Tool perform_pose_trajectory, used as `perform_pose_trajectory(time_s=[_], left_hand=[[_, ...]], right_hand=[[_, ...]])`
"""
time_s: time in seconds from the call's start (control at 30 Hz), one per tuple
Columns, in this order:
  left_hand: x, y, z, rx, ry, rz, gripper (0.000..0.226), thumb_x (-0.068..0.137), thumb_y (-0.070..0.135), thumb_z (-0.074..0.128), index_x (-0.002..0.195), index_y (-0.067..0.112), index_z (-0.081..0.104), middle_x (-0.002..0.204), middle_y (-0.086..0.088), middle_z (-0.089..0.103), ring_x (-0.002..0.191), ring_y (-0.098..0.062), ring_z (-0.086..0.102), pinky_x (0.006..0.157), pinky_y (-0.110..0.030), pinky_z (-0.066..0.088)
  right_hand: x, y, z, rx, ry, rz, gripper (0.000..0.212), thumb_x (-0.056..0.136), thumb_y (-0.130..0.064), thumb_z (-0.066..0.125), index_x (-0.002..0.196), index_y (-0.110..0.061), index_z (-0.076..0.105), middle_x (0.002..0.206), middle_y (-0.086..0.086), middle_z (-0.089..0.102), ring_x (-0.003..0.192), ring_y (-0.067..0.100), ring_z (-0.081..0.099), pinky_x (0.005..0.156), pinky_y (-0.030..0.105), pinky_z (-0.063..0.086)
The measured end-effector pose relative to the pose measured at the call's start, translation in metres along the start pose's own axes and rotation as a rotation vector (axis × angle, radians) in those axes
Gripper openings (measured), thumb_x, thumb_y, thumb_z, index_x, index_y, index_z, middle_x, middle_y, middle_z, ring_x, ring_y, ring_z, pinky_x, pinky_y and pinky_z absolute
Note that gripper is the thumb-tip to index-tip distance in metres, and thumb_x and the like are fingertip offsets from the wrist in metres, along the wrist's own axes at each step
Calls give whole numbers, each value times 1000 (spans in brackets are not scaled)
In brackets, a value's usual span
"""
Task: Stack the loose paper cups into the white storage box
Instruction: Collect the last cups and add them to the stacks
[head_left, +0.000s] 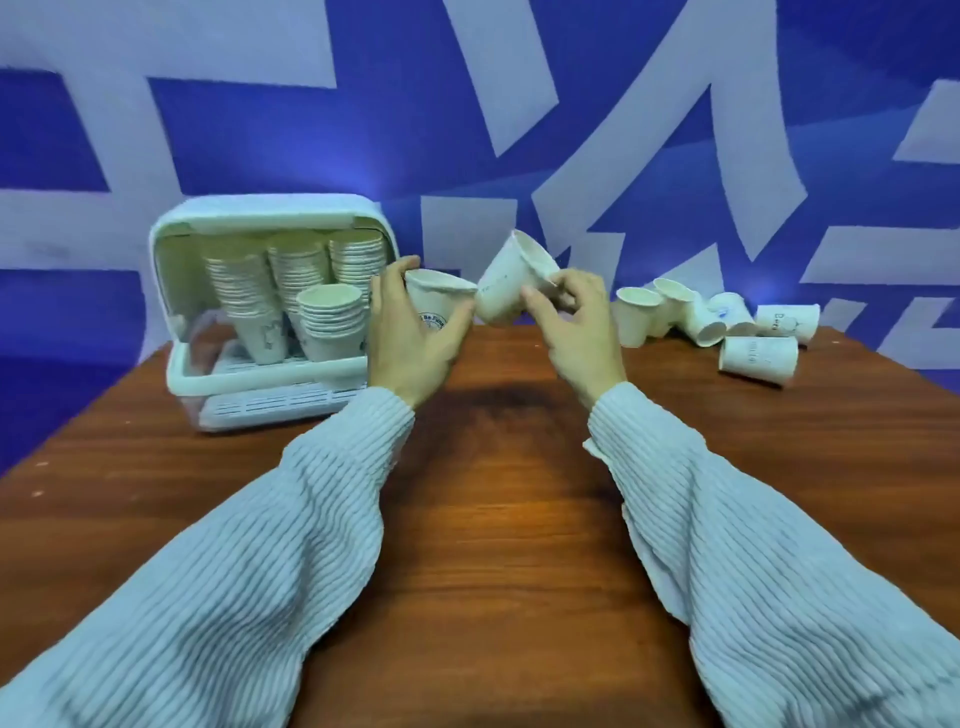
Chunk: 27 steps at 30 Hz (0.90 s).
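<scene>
Paper cups fill both hands: left hand (410, 332) grips an upright cup (435, 306), right hand (576, 322) pinches a tilted cup (511, 280). White storage box (270, 317) stands at ten o'clock, loose cups (727, 327) at two.

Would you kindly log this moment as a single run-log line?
left hand: holds upright paper cup | right hand: holds tilted paper cup | white storage box: open, holds stacks | loose cups: on table, right

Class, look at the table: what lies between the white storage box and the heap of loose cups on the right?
In the head view, both hands, each holding a cup: left hand, right hand, between box and heap.
</scene>
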<state>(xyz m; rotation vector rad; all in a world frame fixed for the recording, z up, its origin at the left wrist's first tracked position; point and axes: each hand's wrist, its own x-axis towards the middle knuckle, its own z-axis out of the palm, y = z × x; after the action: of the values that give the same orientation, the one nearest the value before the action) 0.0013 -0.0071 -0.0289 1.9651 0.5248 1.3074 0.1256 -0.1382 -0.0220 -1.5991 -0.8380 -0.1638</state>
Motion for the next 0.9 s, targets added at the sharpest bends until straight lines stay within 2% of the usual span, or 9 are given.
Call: perform_pose_trajectory(time_s=[0.07, 0.17, 0.23, 0.4, 0.53, 0.6, 0.73, 0.83, 0.9], left_hand=[[7, -10, -34, -19, 103, -10, 67, 81, 37, 78, 137, 15, 46, 133, -1, 53, 124, -14, 52, 106, -28, 41], [18, -25, -84, -43, 271, -26, 66, 82, 35, 78, 136, 18, 45, 128, 8, 56, 118, -11, 56, 100, -18, 41], [24, -34, -108, -38, 350, -50, 65, 83, 34, 78, 137, 18, 45, 126, 11, 54, 116, -9, 54, 98, -12, 39], [33, -61, -141, -44, 375, -99, 64, 82, 52, 76, 132, 31, 43, 135, 9, 55, 125, -12, 54, 107, -41, 46], [36, -71, -149, -23, 366, -113, 66, 80, 54, 75, 133, 34, 42, 135, 7, 56, 124, -14, 55, 106, -43, 47], [39, -74, -149, -19, 370, -113, 66, 80, 53, 75, 134, 31, 43, 134, 7, 56, 123, -15, 55, 105, -43, 47], [44, -77, -146, -30, 368, -108, 64, 82, 52, 76, 133, 29, 45, 132, 8, 57, 122, -14, 56, 105, -43, 47], [48, -72, -144, -11, 341, -113, 64, 82, 56, 75, 133, 30, 48, 126, 13, 59, 119, -13, 57, 103, -43, 47], [52, -68, -143, 12, 303, -103, 64, 81, 56, 76, 134, 30, 49, 125, 15, 58, 119, -14, 57, 103, -44, 47]], right_hand=[[9, -17, 34, -59, -56, -98, 14, 96, -33, 69, 93, -20, 70, 116, -2, 55, 95, -6, 57, 86, 8, 43], [25, -46, 91, -168, -159, -265, 22, 97, -38, 64, 94, -17, 70, 122, -1, 55, 104, 15, 62, 91, 33, 51], [33, -59, 120, -279, -231, -365, 21, 98, -40, 61, 95, -20, 66, 124, 1, 52, 102, 24, 61, 86, 45, 53], [49, -74, 158, -621, -400, -469, 30, 105, -45, 46, 115, -19, 57, 125, 6, 47, 103, 30, 57, 83, 46, 52], [57, -80, 164, -716, -453, -573, 30, 106, -44, 43, 117, -17, 52, 130, 8, 43, 113, 31, 52, 73, 40, 43], [58, -80, 166, -796, -498, -610, 32, 106, -44, 42, 119, -17, 51, 131, 9, 43, 113, 33, 53, 73, 41, 45], [51, -68, 173, -924, -703, -410, 49, 103, -61, 37, 121, -19, 54, 131, 10, 42, 115, 33, 54, 86, 46, 49], [36, -52, 181, -839, -841, -210, 62, 95, -67, 51, 132, -17, 51, 141, 15, 38, 123, 37, 53, 103, 46, 46], [27, -49, 183, -688, -790, -216, 53, 96, -57, 60, 127, -14, 55, 134, 14, 50, 119, 35, 56, 91, 36, 44]])
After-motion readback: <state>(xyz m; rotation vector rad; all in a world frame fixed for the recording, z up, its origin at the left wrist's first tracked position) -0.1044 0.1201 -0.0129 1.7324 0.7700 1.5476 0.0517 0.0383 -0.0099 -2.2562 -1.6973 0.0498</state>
